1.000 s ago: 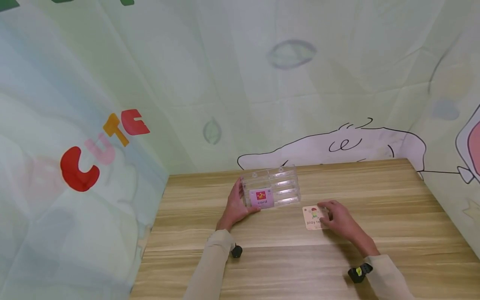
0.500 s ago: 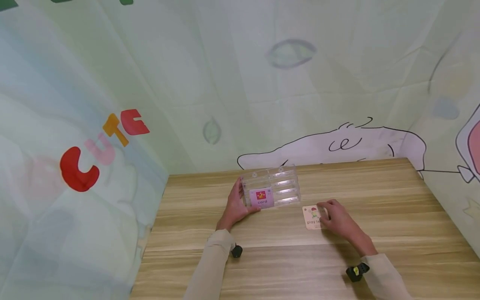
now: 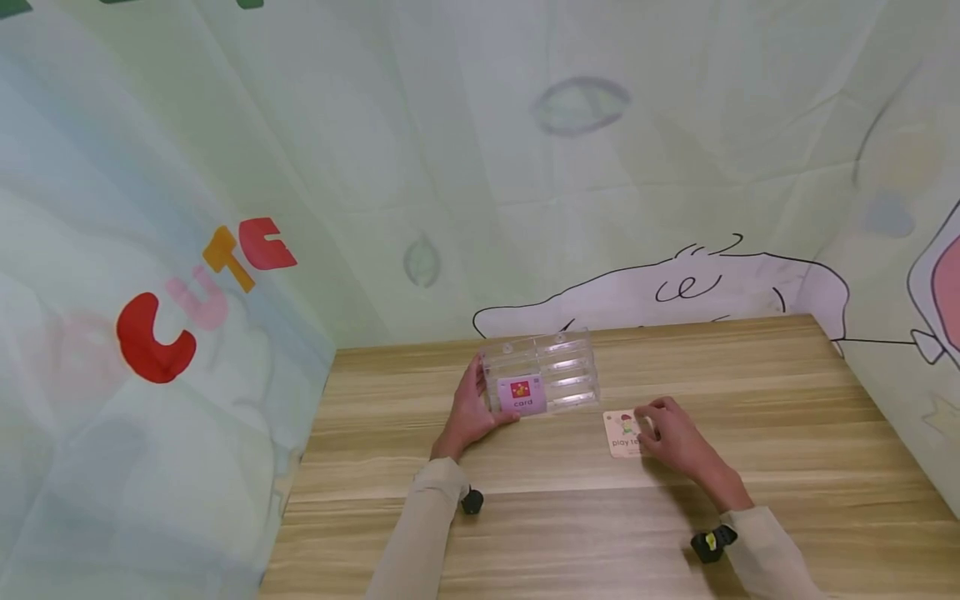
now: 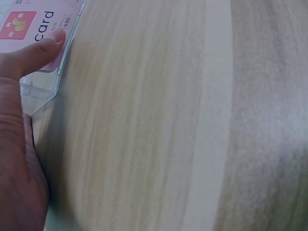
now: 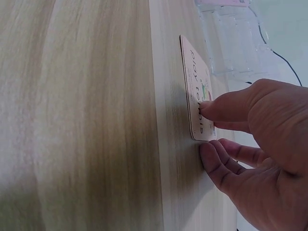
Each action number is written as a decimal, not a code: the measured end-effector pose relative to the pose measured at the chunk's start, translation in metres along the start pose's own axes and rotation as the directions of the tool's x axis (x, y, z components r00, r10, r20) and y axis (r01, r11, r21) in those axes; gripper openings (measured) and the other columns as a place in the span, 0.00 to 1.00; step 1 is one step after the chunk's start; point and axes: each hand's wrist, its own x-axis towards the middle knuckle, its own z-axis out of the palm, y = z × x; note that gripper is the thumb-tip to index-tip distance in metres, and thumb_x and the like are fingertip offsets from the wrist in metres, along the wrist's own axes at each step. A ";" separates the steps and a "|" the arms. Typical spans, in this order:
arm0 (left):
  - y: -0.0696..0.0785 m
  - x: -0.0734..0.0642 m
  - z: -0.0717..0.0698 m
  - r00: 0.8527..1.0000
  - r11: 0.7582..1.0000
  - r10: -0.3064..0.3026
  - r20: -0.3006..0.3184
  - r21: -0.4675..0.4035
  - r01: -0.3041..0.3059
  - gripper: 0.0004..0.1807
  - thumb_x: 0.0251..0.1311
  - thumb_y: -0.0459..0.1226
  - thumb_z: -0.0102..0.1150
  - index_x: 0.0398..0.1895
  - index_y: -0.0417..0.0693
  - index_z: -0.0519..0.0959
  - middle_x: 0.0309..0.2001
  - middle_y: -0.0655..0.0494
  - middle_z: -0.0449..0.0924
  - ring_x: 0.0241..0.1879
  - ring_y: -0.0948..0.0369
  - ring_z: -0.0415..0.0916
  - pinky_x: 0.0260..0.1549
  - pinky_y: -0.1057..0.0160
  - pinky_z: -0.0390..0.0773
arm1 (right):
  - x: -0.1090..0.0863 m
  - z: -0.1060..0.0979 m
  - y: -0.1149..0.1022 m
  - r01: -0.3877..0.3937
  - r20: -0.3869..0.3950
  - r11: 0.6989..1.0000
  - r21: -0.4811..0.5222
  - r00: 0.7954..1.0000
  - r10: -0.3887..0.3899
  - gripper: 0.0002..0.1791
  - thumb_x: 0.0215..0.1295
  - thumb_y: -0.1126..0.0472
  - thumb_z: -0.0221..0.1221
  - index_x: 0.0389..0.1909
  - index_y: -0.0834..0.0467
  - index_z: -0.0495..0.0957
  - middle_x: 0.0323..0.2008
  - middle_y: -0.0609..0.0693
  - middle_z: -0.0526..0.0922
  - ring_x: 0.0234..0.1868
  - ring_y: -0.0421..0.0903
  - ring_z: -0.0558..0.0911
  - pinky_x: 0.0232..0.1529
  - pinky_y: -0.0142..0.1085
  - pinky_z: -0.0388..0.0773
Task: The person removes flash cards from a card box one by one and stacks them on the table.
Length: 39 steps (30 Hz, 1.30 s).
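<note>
My left hand point(image 3: 471, 412) grips the left side of a clear plastic tiered card rack point(image 3: 572, 367), its thumb lying over the front. A purple card point(image 3: 522, 393) printed "card" stands in the rack's lowest left slot, the thumb overlapping its lower edge in the left wrist view. To the right, a pale orange card point(image 3: 619, 435) printed "play tennis" lies on the table. My right hand point(image 3: 678, 437) holds that card at its right side with curled fingers. One fingertip point(image 5: 207, 109) presses on the print, while other fingers meet the card's edge.
The wood-grain table point(image 3: 540, 533) reaches back to a printed cloth backdrop point(image 3: 480, 167). Rows of ridged slots fill the rack's right half. Each wrist carries a small black camera, the right camera point(image 3: 708, 546) just above the table.
Both hands keep their hold, the rack and both cards staying almost where they were. The right wrist has shifted very slightly left.
</note>
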 end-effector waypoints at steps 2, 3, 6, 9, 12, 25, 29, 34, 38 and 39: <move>0.000 0.000 0.000 1.000 1.000 0.001 0.001 0.000 -0.001 0.71 0.43 0.46 0.87 0.84 0.52 0.44 0.77 0.45 0.59 0.76 0.50 0.60 0.74 0.56 0.63 | 0.000 0.000 0.000 0.003 -0.001 1.000 -0.002 1.000 -0.003 0.20 0.61 0.71 0.68 0.54 0.73 0.81 0.50 0.67 0.75 0.37 0.49 0.74 0.36 0.43 0.77; 0.000 0.000 0.000 1.000 1.000 0.001 0.001 0.000 -0.001 0.71 0.44 0.46 0.87 0.84 0.52 0.44 0.77 0.45 0.59 0.76 0.50 0.60 0.74 0.56 0.63 | 0.000 0.000 0.001 0.004 -0.001 1.000 -0.003 1.000 -0.004 0.20 0.61 0.71 0.68 0.54 0.73 0.81 0.50 0.67 0.75 0.37 0.49 0.74 0.36 0.42 0.77; -0.001 0.000 0.000 1.000 1.000 0.001 -0.001 0.002 -0.001 0.71 0.44 0.46 0.86 0.84 0.53 0.44 0.77 0.46 0.59 0.76 0.50 0.61 0.74 0.56 0.64 | 0.000 0.001 0.001 0.006 -0.004 1.000 -0.004 1.000 -0.006 0.20 0.61 0.71 0.68 0.54 0.72 0.81 0.50 0.67 0.75 0.36 0.49 0.74 0.36 0.42 0.77; -0.002 0.001 0.000 1.000 1.000 0.002 -0.004 0.003 -0.002 0.71 0.43 0.46 0.87 0.84 0.53 0.44 0.77 0.46 0.60 0.75 0.50 0.61 0.74 0.55 0.64 | 0.001 0.001 0.001 0.008 -0.008 1.000 -0.002 1.000 -0.008 0.20 0.61 0.71 0.68 0.54 0.73 0.81 0.49 0.66 0.75 0.35 0.48 0.74 0.35 0.41 0.76; -0.002 0.001 0.000 1.000 1.000 0.005 -0.003 -0.001 -0.005 0.71 0.43 0.46 0.87 0.84 0.53 0.44 0.76 0.45 0.60 0.75 0.49 0.61 0.74 0.55 0.64 | 0.000 0.000 0.002 0.009 -0.005 1.000 0.012 1.000 -0.009 0.21 0.61 0.71 0.67 0.55 0.72 0.80 0.50 0.66 0.75 0.35 0.47 0.74 0.33 0.39 0.76; -0.002 0.001 -0.001 1.000 1.000 -0.007 0.002 -0.004 0.007 0.71 0.43 0.46 0.87 0.84 0.51 0.44 0.77 0.44 0.60 0.75 0.49 0.61 0.74 0.55 0.64 | 0.005 -0.010 -0.006 0.063 -0.057 0.997 0.054 0.997 -0.059 0.22 0.71 0.63 0.66 0.61 0.69 0.78 0.49 0.62 0.79 0.36 0.49 0.76 0.33 0.40 0.77; -0.001 0.000 -0.001 1.000 1.000 -0.008 0.004 -0.004 0.008 0.71 0.43 0.46 0.87 0.84 0.51 0.44 0.76 0.43 0.60 0.76 0.49 0.61 0.74 0.55 0.64 | 0.012 -0.008 -0.013 0.112 -0.070 0.990 0.083 0.992 -0.107 0.20 0.71 0.62 0.66 0.60 0.66 0.79 0.52 0.60 0.81 0.41 0.50 0.81 0.38 0.42 0.83; 0.000 0.000 -0.002 1.000 1.000 -0.006 0.006 -0.003 0.006 0.71 0.43 0.46 0.87 0.84 0.51 0.44 0.76 0.44 0.60 0.75 0.49 0.61 0.74 0.55 0.64 | 0.024 -0.005 -0.027 0.191 -0.084 0.969 0.158 0.980 -0.179 0.19 0.70 0.64 0.66 0.59 0.66 0.81 0.50 0.59 0.83 0.39 0.46 0.80 0.34 0.36 0.84; 0.000 0.000 -0.002 1.000 1.000 -0.004 0.009 -0.001 0.004 0.71 0.43 0.46 0.87 0.84 0.51 0.44 0.77 0.45 0.60 0.76 0.50 0.60 0.74 0.56 0.64 | 0.033 0.000 -0.040 0.213 -0.071 0.956 0.201 0.977 -0.202 0.19 0.71 0.64 0.66 0.60 0.65 0.80 0.51 0.59 0.83 0.39 0.44 0.80 0.35 0.34 0.83; 0.000 0.000 -0.002 1.000 1.000 -0.004 0.010 -0.002 0.004 0.71 0.43 0.46 0.87 0.84 0.51 0.44 0.77 0.45 0.59 0.76 0.50 0.60 0.74 0.55 0.64 | 0.036 0.002 -0.042 0.219 -0.065 0.953 0.209 0.976 -0.210 0.19 0.71 0.64 0.66 0.60 0.65 0.80 0.52 0.59 0.83 0.40 0.43 0.80 0.36 0.34 0.83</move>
